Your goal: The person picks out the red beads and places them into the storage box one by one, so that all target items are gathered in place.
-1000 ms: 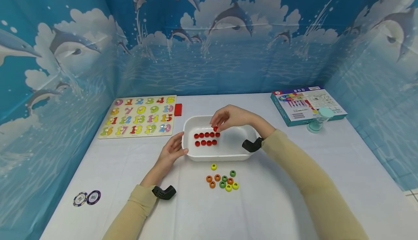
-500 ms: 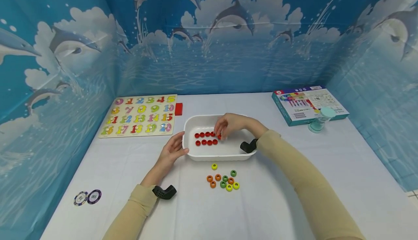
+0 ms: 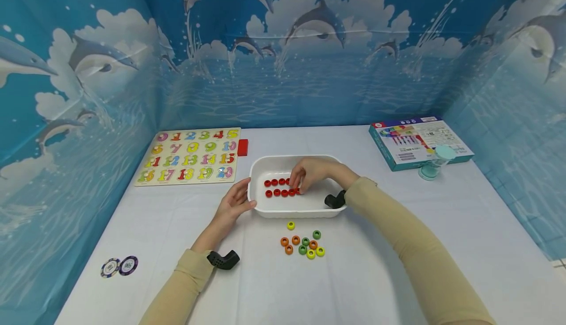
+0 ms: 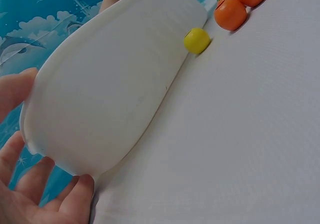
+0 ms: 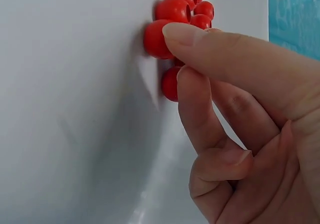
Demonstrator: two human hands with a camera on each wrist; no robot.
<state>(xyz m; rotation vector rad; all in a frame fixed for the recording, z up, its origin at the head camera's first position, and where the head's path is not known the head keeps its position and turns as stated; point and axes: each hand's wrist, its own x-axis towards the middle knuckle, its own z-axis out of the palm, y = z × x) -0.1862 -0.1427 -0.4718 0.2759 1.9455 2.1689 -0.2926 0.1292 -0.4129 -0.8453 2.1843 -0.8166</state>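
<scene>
A white plastic tray [image 3: 296,214] holds two rows of red beads [image 3: 277,192]. My left hand [image 3: 230,206] grips the tray's left end, thumb and fingers spread along its rim and wall, as the left wrist view also shows. Inside the tray, my right hand [image 3: 311,172] pinches a red bead [image 5: 154,39] between thumb and index finger. That bead sits at the right end of the nearer row, close against its neighbour. Another red bead [image 5: 171,83] shows just behind the fingertips, at the end of the farther row, which the hand partly covers in the head view.
In front of the tray lie loose orange, green and yellow beads [image 3: 290,225]. A number puzzle board [image 3: 187,158] with a red block [image 3: 242,147] is at back left. Back right are a flat box [image 3: 415,143] and a sand timer [image 3: 437,162]. Two poker chips [image 3: 128,265] lie front left.
The right hand has lowered into the tray and moved nearer the body, bringing the red bead to the end of the nearer row. The left hand keeps its place on the tray.
</scene>
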